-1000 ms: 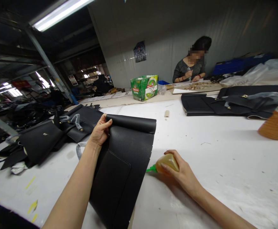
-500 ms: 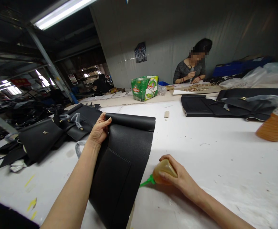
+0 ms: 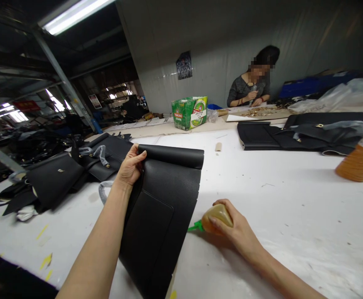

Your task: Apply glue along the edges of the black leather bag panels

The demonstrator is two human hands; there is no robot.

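My left hand (image 3: 132, 166) pinches the upper left corner of a black leather panel (image 3: 156, 199), thumb in front. The panel is tilted up off the white table, its top edge rolled over and a stitched pocket outline on its face. My right hand (image 3: 235, 224) is wrapped round a squeeze bottle (image 3: 217, 219) of amber liquid, held on its side. Its green nozzle (image 3: 196, 226) points left at the panel's right edge; whether the hidden tip touches the panel I cannot tell.
Black leather bag pieces (image 3: 59, 174) lie on the left, more bag pieces (image 3: 271, 137) at the back right. A large bottle of amber liquid (image 3: 360, 160) stands right. Behind are a green carton (image 3: 189, 113) and a seated person (image 3: 249, 89). A small beige piece (image 3: 218, 147) lies mid-table.
My right hand and the squeeze bottle have shifted slightly up and to the right. The panel stays in my left hand, almost unmoved. The view has tilted a little.
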